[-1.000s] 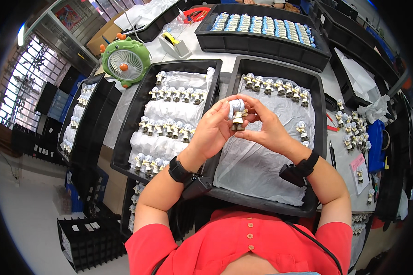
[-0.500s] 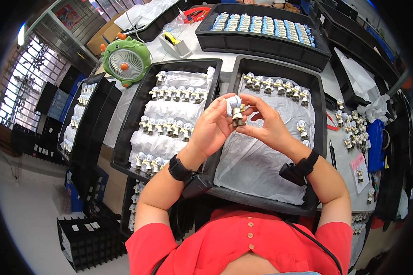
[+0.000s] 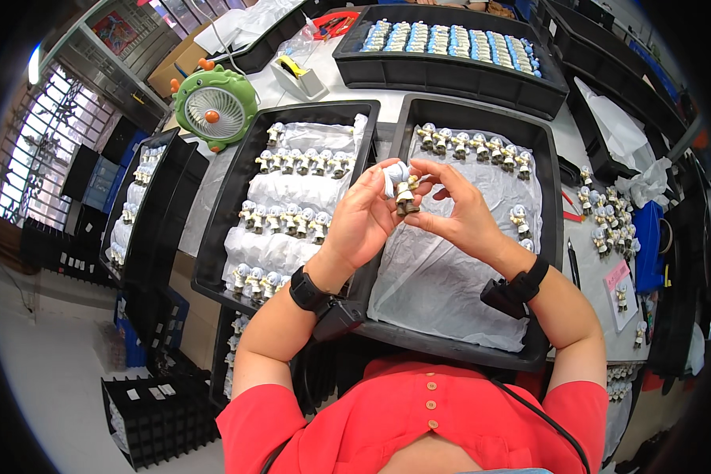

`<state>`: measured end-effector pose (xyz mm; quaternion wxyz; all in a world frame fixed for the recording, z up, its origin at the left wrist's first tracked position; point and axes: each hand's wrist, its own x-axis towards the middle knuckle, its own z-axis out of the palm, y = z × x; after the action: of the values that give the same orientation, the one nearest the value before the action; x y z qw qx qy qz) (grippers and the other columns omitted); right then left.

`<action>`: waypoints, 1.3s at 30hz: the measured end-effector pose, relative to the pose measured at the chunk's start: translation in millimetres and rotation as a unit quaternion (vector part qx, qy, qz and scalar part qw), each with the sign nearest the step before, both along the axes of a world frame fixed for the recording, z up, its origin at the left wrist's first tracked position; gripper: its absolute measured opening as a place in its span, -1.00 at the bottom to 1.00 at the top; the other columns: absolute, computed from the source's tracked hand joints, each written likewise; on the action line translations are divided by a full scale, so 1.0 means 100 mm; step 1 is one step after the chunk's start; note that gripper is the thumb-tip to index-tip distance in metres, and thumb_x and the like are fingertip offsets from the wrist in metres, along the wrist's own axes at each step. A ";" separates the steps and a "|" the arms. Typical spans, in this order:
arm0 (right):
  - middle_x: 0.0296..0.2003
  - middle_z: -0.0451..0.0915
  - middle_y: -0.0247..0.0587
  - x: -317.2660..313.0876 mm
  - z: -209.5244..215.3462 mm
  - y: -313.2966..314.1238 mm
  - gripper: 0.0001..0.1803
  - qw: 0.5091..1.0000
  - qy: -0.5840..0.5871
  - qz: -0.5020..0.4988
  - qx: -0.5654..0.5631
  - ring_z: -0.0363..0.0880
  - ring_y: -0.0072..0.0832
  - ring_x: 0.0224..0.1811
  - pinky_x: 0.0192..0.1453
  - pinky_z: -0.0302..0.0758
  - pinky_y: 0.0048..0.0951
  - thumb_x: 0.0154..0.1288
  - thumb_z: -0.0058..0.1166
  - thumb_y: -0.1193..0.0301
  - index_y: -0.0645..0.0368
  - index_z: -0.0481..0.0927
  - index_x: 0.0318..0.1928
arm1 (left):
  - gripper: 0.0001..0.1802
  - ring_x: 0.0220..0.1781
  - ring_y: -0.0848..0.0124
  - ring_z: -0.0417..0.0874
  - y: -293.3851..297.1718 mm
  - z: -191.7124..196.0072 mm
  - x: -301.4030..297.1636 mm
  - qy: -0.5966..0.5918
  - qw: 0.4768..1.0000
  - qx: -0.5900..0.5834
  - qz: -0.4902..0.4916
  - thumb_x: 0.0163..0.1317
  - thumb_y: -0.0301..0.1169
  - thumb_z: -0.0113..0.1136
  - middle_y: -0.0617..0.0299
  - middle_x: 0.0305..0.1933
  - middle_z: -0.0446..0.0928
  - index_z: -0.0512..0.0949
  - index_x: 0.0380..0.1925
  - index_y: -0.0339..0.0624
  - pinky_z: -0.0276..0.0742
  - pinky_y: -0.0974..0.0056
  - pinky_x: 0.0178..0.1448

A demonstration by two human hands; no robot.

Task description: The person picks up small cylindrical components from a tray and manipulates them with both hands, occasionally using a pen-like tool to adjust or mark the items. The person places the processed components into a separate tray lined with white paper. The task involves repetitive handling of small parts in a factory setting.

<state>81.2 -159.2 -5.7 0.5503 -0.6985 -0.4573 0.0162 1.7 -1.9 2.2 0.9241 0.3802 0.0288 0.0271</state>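
Between both hands I hold a small figurine (image 3: 403,188) with pale blue hair, a cream outfit and dark feet. My left hand (image 3: 363,217) grips its hair side with thumb and fingers. On the other side my right hand (image 3: 460,207) pinches it, thumb near the feet and fingers at the body. The figurine is above the gap between two black trays. In the left tray (image 3: 207,272), rows of similar figurines (image 3: 292,220) lie on white sheeting. The right tray (image 3: 442,352) has a row of figurines (image 3: 478,146) at its far side and a few along its right side.
Loose figurines (image 3: 608,217) cluster on the table to the right, by a black pen (image 3: 573,265) and a blue container (image 3: 648,245). Farther back stand a green fan (image 3: 215,107), a tape dispenser (image 3: 299,79) and a filled black crate (image 3: 450,79).
The figurine has turned and tilted slightly in my fingers and shifted a little left. Both hands keep hold of it in nearly the same place.
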 end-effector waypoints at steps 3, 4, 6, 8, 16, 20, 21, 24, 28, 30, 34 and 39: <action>-0.13 0.50 -0.28 0.01 0.01 0.00 -0.39 1.000 -0.009 0.001 0.001 0.54 -0.49 -0.15 -0.12 0.46 -0.45 -0.07 0.34 0.35 0.11 0.41 0.04 | -0.62 -0.07 0.20 0.58 0.03 -0.03 0.00 -0.008 1.000 -0.013 -0.012 0.42 -0.25 -0.28 -0.01 0.01 0.44 0.22 0.11 -0.25 0.55 0.18 -0.05; -0.13 0.50 -0.28 0.00 0.02 0.00 -0.41 1.000 -0.008 0.002 0.003 0.54 -0.49 -0.15 -0.12 0.46 -0.45 -0.08 0.34 0.36 0.11 0.42 0.02 | -0.62 -0.07 0.20 0.58 0.04 -0.05 0.00 -0.011 1.000 -0.019 -0.016 0.42 -0.25 -0.29 -0.01 0.01 0.44 0.22 0.11 -0.25 0.54 0.17 -0.04; -0.15 0.50 -0.29 0.00 0.02 0.00 -0.43 1.000 -0.008 0.002 0.006 0.54 -0.49 -0.16 -0.13 0.46 -0.45 -0.08 0.35 0.37 0.11 0.42 -0.01 | -0.62 -0.07 0.19 0.58 0.04 -0.05 0.01 -0.014 0.999 -0.028 -0.022 0.42 -0.26 -0.30 -0.02 0.01 0.44 0.21 0.12 -0.25 0.53 0.16 -0.02; -0.16 0.50 -0.29 0.00 0.02 -0.01 -0.44 1.000 -0.011 -0.001 0.007 0.54 -0.49 -0.16 -0.14 0.46 -0.45 -0.09 0.35 0.38 0.11 0.43 -0.03 | -0.61 -0.07 0.18 0.58 0.03 -0.04 0.01 -0.014 0.999 -0.035 -0.023 0.43 -0.26 -0.30 -0.02 0.01 0.44 0.21 0.13 -0.25 0.52 0.15 -0.01; -0.13 0.48 -0.27 -0.01 0.04 0.00 -0.43 0.999 -0.034 -0.002 0.022 0.54 -0.50 -0.19 -0.13 0.46 -0.45 -0.13 0.35 0.44 0.12 0.43 -0.03 | -0.64 0.00 0.15 0.55 0.05 -0.08 0.02 -0.017 0.998 -0.040 -0.038 0.42 -0.28 -0.29 -0.02 0.03 0.42 0.22 0.11 -0.25 0.50 0.13 0.04; -0.11 0.46 -0.24 -0.01 0.06 0.01 -0.42 0.993 -0.103 -0.018 0.057 0.52 -0.46 -0.20 -0.09 0.46 -0.41 -0.16 0.35 0.47 0.13 0.45 -0.04 | -0.68 0.06 0.15 0.52 0.02 -0.06 0.03 -0.025 0.999 -0.029 -0.012 0.41 -0.30 -0.27 0.00 0.06 0.41 0.25 0.05 -0.25 0.47 0.14 0.10; -0.13 0.46 -0.24 -0.01 0.06 0.01 -0.43 0.992 -0.110 -0.018 0.060 0.51 -0.44 -0.20 -0.08 0.45 -0.40 -0.16 0.35 0.48 0.13 0.45 -0.04 | -0.67 0.09 0.15 0.50 0.02 -0.07 0.03 -0.027 0.999 -0.015 -0.006 0.41 -0.29 -0.27 -0.01 0.06 0.40 0.25 0.06 -0.24 0.48 0.14 0.08; -0.20 0.47 -0.23 -0.01 0.07 0.02 -0.44 0.990 -0.127 -0.019 0.060 0.49 -0.40 -0.22 -0.06 0.43 -0.38 -0.15 0.33 0.50 0.14 0.46 -0.04 | -0.66 0.15 0.16 0.46 0.01 -0.08 0.04 -0.031 0.999 0.018 0.008 0.41 -0.25 -0.27 -0.01 0.08 0.40 0.26 0.06 -0.21 0.49 0.16 0.05; -0.30 0.48 -0.22 0.02 0.04 0.01 -0.48 0.986 -0.154 -0.033 0.048 0.48 -0.37 -0.23 -0.06 0.41 -0.38 -0.13 0.31 0.53 0.16 0.47 -0.06 | -0.69 0.15 0.17 0.46 -0.02 -0.07 0.02 -0.038 0.998 0.049 0.017 0.40 -0.27 -0.22 0.02 0.05 0.41 0.27 0.03 -0.19 0.47 0.17 0.08; -0.31 0.48 -0.22 0.02 0.05 0.01 -0.51 0.986 -0.158 -0.034 0.048 0.48 -0.36 -0.23 -0.07 0.41 -0.37 -0.12 0.29 0.54 0.17 0.48 -0.08 | -0.71 0.12 0.19 0.48 -0.03 -0.06 0.00 -0.044 0.997 0.064 0.027 0.39 -0.28 -0.17 0.04 0.04 0.42 0.28 0.01 -0.17 0.47 0.18 0.09; -0.27 0.51 -0.20 -0.03 0.08 0.01 -0.54 0.987 -0.151 -0.029 0.050 0.49 -0.33 -0.21 -0.08 0.43 -0.36 -0.10 0.28 0.54 0.17 0.50 -0.09 | -0.71 0.01 0.30 0.52 -0.03 -0.05 0.00 -0.049 0.992 0.089 0.077 0.36 -0.29 -0.07 0.09 0.01 0.43 0.29 0.01 -0.14 0.47 0.22 0.06; -0.26 0.54 -0.15 -0.02 0.06 -0.01 -0.54 0.987 -0.152 -0.031 0.039 0.52 -0.30 -0.25 -0.13 0.46 -0.37 -0.04 0.26 0.53 0.20 0.48 -0.04 | -0.63 -0.09 0.48 0.52 -0.03 -0.05 -0.01 -0.028 0.984 0.150 0.097 0.34 -0.25 -0.02 0.24 -0.03 0.45 0.30 0.08 -0.15 0.46 0.31 0.01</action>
<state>78.9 -159.8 0.3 0.5015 -0.6843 -0.5142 -0.1256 0.8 -4.7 -3.0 0.8501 0.5089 0.0356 0.1311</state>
